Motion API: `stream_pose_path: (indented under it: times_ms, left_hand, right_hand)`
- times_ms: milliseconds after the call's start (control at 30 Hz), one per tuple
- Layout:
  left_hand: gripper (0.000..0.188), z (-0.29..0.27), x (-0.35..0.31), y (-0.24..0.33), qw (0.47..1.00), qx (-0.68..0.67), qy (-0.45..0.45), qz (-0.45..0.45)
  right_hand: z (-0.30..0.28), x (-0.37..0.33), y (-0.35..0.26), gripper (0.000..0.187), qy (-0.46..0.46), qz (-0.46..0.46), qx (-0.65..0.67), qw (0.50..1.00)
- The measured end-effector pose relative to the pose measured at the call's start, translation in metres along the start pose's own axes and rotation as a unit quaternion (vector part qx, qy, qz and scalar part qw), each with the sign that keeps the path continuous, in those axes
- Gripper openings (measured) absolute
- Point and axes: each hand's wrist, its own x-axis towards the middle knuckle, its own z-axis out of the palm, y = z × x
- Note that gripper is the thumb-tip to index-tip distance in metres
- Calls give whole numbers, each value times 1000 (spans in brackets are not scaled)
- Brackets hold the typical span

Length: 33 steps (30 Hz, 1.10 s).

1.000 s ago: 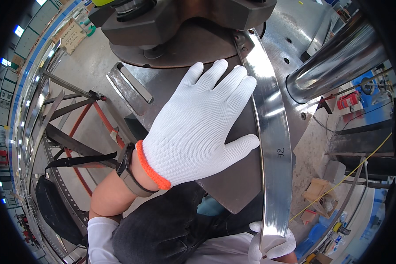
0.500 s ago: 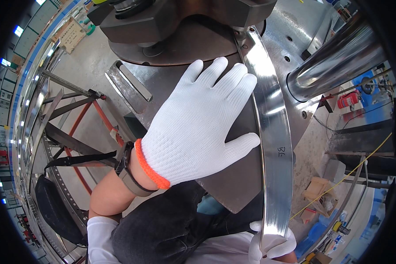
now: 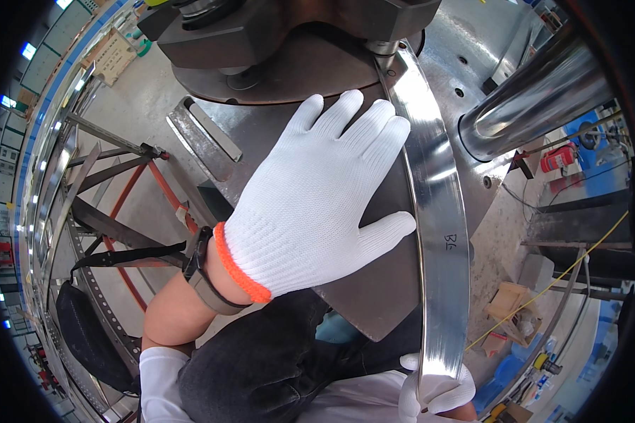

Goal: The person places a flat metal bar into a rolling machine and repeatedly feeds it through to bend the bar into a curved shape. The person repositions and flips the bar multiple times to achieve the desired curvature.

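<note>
My left hand (image 3: pixel 317 190), in a white knitted glove with an orange cuff, lies back upward over the dark metal plate (image 3: pixel 374 296). Its fingers are spread and straight, and the thumb tip comes right up to the edge of a long, curved, shiny metal strip (image 3: pixel 441 211). A short handwritten mark shows on the strip. The strip's far end reaches under the dark machine head (image 3: pixel 275 49), beside a pin. At the lower edge my right hand (image 3: pixel 450 396), gloved in white too, is closed around the near end of the strip.
A thick polished column (image 3: pixel 536 99) rises from the machine bed at right. A slotted metal bracket (image 3: pixel 208 134) lies at left. Farther left is a rack frame (image 3: pixel 113 204) with a black bag (image 3: pixel 95 338). A cardboard box (image 3: pixel 513 310) and yellow cord lie at lower right.
Hardly anything differs. The machine head and plate sit very slightly shifted up and left in the picture; both hands keep their places and the strip stays in my right hand.
</note>
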Motion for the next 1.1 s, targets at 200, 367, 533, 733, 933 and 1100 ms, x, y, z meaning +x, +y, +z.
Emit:
stream_pose_path:
  times_ms: [200, 367, 533, 733, 933, 1100]
  left_hand:
    - [88, 1, -1, -1, 1000, -7, 4, 0]
    - [87, 1, 0, 0, 1000, -6, 4, 1]
    - [86, 0, 3, 0, 1000, -11, 2, 2]
    - [87, 1, 1, 0, 1000, 0, 11, 4]
    - [86, 1, 0, 0, 1000, 2, 9, 6]
    - [85, 2, 0, -1, 1000, 3, 10, 5]
  right_hand:
    - [11, -1, -1, 109, 44, 2, -5, 999]
    - [9, -1, -7, 110, 34, 41, -21, 998]
    - [5, -2, -3, 111, 30, 22, -30, 999]
    - [-1, 5, -5, 111, -12, 9, -48, 999]
    - [-10, -4, -1, 116, -3, 13, -49, 999]
    - [-1, -21, 5, 121, 52, 34, -28, 998]
